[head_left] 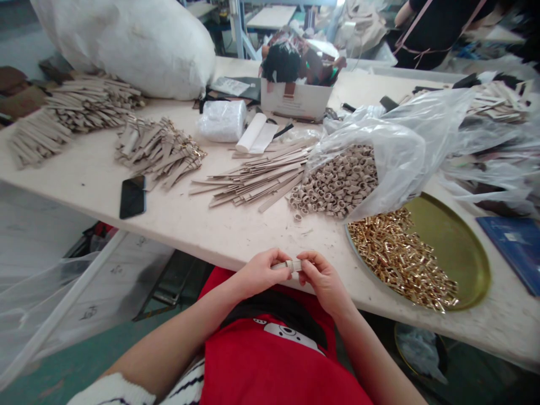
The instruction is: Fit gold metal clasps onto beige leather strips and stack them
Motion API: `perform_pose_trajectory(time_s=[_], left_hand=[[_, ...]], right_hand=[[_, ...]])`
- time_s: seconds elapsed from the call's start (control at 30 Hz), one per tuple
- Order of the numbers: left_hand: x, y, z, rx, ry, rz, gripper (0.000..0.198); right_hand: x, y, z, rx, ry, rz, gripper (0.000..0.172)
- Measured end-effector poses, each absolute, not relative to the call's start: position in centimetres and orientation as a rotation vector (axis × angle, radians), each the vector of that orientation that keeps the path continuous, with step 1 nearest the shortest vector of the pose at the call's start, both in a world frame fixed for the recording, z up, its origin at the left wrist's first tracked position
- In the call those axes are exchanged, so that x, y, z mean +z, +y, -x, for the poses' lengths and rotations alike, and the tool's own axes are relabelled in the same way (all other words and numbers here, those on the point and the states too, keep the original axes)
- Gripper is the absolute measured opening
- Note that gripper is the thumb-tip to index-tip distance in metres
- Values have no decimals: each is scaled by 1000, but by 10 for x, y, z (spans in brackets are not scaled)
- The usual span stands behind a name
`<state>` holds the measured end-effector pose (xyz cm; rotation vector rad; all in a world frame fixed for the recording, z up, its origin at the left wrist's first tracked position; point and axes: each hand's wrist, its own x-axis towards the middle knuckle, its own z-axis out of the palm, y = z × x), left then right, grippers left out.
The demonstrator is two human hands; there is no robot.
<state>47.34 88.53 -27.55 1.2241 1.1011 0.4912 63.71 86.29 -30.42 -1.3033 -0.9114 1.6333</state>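
My left hand [262,273] and my right hand [323,278] meet at the near edge of the table [177,216], both pinching a short beige strap [288,265] with a small loop on it. Behind them lies a pile of flat beige strips [257,177]. A heap of beige loops [337,183] spills from a clear plastic bag [396,146]. To the right of my hands, a round gold tray [458,247] holds many gold metal buckles [400,259].
A black phone [132,196] lies on the left. Assembled straps [158,149] and more strip piles [71,112] sit beyond it, with a large white sack [130,42], a white roll [223,120] and a cardboard box [295,93]. Another person [439,28] stands far right.
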Motion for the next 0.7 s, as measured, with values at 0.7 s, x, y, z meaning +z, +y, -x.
perform_pose_trajectory(time_s=[0.7], left_hand=[[-295, 889, -476, 334, 1113, -1026, 27]], right_hand=[[-311, 853, -634, 1055, -1423, 1633, 15]])
